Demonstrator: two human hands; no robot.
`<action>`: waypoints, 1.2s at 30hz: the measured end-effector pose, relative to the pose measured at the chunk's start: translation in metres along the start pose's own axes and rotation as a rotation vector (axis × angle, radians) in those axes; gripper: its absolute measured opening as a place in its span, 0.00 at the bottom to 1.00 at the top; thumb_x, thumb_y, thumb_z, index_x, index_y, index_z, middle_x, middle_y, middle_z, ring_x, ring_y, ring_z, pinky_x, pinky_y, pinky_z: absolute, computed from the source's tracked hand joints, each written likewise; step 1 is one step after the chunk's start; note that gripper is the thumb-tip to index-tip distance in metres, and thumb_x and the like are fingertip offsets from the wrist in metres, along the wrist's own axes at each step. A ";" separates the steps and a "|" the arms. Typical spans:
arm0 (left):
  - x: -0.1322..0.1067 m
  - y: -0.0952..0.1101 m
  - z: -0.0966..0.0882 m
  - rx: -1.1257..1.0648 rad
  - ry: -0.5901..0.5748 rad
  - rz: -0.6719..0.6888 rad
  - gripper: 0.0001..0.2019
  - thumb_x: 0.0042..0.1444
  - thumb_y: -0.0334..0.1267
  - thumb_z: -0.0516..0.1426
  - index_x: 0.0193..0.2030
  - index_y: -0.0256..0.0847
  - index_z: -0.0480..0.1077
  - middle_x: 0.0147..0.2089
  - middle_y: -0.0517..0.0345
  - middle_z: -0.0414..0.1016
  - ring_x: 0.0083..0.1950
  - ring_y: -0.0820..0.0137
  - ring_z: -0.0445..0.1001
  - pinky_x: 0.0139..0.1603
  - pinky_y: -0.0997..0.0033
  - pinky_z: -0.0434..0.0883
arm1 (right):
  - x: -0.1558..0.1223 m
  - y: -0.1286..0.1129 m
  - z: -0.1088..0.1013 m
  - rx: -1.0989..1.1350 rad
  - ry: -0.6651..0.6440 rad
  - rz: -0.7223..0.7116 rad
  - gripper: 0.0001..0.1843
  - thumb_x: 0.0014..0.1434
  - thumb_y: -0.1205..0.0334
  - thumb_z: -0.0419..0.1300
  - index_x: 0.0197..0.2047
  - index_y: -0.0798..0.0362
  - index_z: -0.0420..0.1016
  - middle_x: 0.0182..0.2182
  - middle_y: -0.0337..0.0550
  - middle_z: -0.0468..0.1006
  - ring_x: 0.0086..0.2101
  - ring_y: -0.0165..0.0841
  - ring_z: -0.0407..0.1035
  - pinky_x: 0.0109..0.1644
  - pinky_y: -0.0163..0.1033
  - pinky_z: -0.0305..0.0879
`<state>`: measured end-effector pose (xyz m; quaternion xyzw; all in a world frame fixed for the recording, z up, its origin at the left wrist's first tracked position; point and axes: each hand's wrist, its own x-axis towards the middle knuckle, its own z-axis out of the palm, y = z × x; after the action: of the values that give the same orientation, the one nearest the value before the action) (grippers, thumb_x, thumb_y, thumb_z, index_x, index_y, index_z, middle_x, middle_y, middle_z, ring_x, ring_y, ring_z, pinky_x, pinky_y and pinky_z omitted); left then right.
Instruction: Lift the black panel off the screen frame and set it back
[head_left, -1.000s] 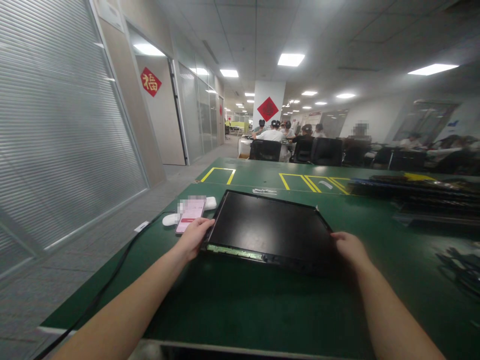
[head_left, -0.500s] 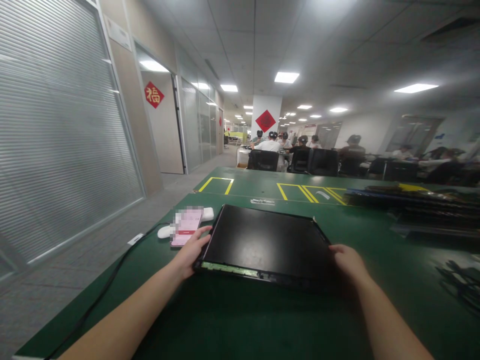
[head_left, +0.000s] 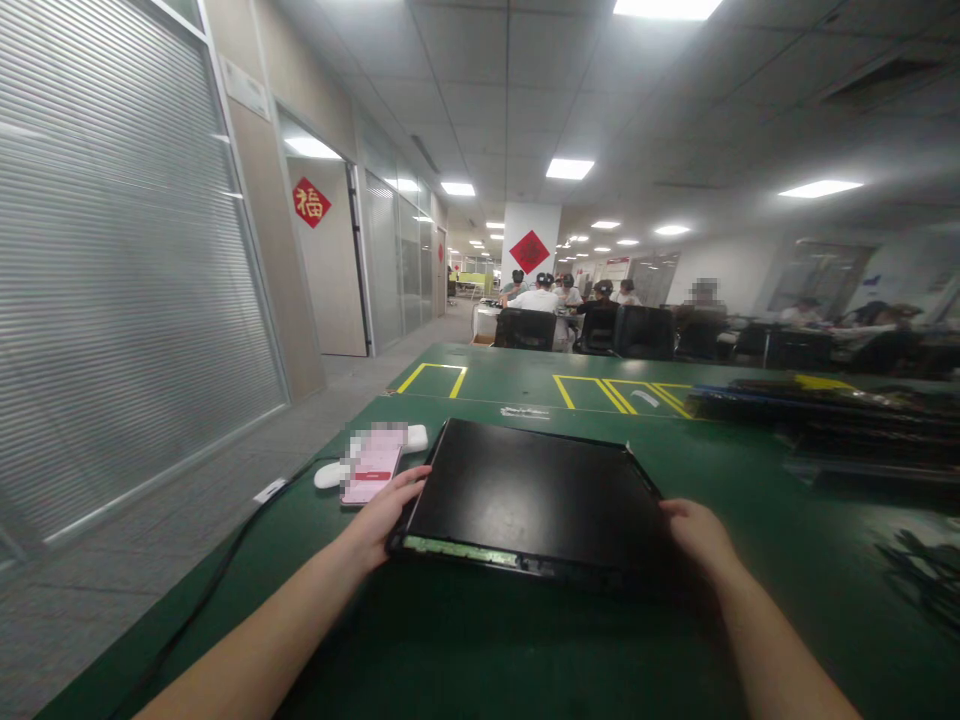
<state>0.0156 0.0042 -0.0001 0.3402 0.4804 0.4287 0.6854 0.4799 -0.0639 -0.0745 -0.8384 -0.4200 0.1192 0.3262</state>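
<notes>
A black flat display panel, with a green circuit strip along its near edge, lies between my hands over the green table. My left hand grips its left edge, fingers resting along the side. On the opposite side my right hand is closed on the right edge, thumb on top and the other fingers hidden underneath. Whether the panel's underside touches the table I cannot tell. Just beyond my left hand lies a phone with a pink screen, propped against white objects.
Stacked dark panels stand at the right, with a bundle of black cables nearer me. A black cord runs along the left edge. Yellow tape outlines mark the table's far part. Several people sit beyond.
The view has tilted up slightly, so table and panel appear a little lower. Both hands keep their hold on the panel's sides.
</notes>
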 end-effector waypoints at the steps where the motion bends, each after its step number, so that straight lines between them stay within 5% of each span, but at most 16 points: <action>1: 0.000 0.000 0.001 -0.017 0.009 0.009 0.22 0.60 0.30 0.58 0.61 0.45 0.64 0.32 0.57 0.80 0.26 0.67 0.80 0.25 0.72 0.75 | 0.001 0.001 0.000 0.015 -0.010 0.015 0.21 0.44 0.68 0.58 0.42 0.53 0.84 0.40 0.52 0.83 0.41 0.42 0.77 0.43 0.40 0.70; 9: -0.005 -0.001 0.006 -0.025 0.007 0.009 0.25 0.62 0.36 0.59 0.66 0.46 0.63 0.34 0.55 0.81 0.23 0.66 0.79 0.20 0.72 0.73 | 0.006 0.008 0.002 0.090 -0.029 0.078 0.21 0.43 0.69 0.58 0.41 0.51 0.84 0.41 0.50 0.83 0.43 0.43 0.76 0.45 0.41 0.70; 15: -0.007 -0.006 -0.003 0.002 -0.146 0.006 0.40 0.49 0.30 0.68 0.69 0.41 0.59 0.41 0.48 0.83 0.36 0.58 0.83 0.37 0.62 0.80 | 0.011 0.011 0.005 0.126 -0.005 0.079 0.22 0.42 0.71 0.55 0.39 0.53 0.83 0.42 0.51 0.83 0.43 0.43 0.76 0.46 0.42 0.69; 25: -0.009 -0.005 -0.007 0.143 -0.127 0.038 0.33 0.44 0.32 0.70 0.59 0.41 0.71 0.42 0.51 0.85 0.38 0.59 0.83 0.36 0.66 0.79 | 0.005 0.000 0.000 0.118 -0.081 0.048 0.22 0.42 0.71 0.56 0.39 0.50 0.84 0.40 0.47 0.84 0.41 0.39 0.77 0.43 0.38 0.70; 36: -0.007 -0.003 -0.015 0.303 -0.173 0.150 0.35 0.38 0.41 0.73 0.57 0.39 0.74 0.45 0.50 0.84 0.45 0.55 0.82 0.48 0.60 0.77 | 0.001 -0.006 0.001 0.010 -0.069 -0.070 0.23 0.45 0.70 0.55 0.43 0.53 0.84 0.43 0.48 0.83 0.46 0.40 0.76 0.50 0.38 0.68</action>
<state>0.0005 -0.0019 -0.0047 0.5098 0.4520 0.3706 0.6312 0.4764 -0.0604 -0.0713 -0.8169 -0.4594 0.1386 0.3199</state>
